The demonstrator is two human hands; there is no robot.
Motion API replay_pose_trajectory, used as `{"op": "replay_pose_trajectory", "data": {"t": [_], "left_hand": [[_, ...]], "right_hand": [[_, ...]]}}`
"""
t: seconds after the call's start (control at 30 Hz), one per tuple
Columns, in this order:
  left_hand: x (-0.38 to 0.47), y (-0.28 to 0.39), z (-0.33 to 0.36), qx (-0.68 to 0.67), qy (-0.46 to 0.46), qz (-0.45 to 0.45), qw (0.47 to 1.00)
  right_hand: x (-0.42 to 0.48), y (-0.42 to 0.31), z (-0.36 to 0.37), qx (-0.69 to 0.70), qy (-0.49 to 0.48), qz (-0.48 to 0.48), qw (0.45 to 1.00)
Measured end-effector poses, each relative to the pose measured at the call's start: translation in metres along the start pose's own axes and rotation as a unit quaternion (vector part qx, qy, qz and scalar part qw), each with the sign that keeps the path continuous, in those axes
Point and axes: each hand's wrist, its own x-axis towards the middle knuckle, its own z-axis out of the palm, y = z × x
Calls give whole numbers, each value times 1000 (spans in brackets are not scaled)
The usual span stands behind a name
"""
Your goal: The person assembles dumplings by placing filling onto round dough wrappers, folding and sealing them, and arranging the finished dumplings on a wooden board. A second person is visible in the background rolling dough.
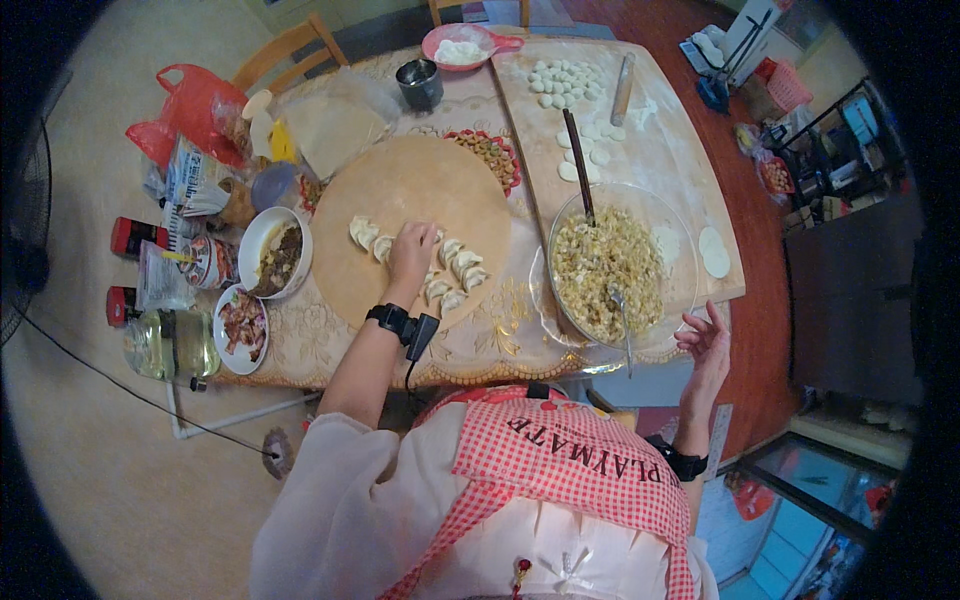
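My left hand [412,253] is over the round wooden board [409,180], among several folded dumplings [461,262] set in rows. Its fingers point down and hide what is beneath them; a bit of pale dough shows beside the fingertips. To the right, my right hand [705,341] is raised with bent, spread fingers and nothing in it. It is close to the near right rim of a large glass bowl [553,281] of chopped filling [604,270]. A metal spoon [624,322] and dark chopsticks [577,161] stand in that bowl. Round wrappers [714,252] lie farther right.
A floured board [660,157] carries dough pieces [566,84] and a rolling pin [622,88]. Behind stand a red flour scoop [491,41] and a metal cup [420,86]. Leftward are a white bowl [304,262], a plate of meat [241,330] and an oil bottle [169,345].
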Motion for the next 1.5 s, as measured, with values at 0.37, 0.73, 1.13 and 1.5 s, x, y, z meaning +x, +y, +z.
{"op": "replay_pose_trajectory", "data": {"t": [0.37,0.73,1.13,1.5], "left_hand": [[-7,1,5,12,-2,-20,1000],[5,6,-4,101,16,45,994],[-24,191,-15,-307,-85,-101,942],[-26,222,10,-365,-161,-83,913]], "right_hand": [[26,11,-26,3,15,35,999],[135,85,-98,-217,111,-10,970],[255,134,-105,-383,-42,169,907],[214,147,-95,-368,68,-5,927]]}}
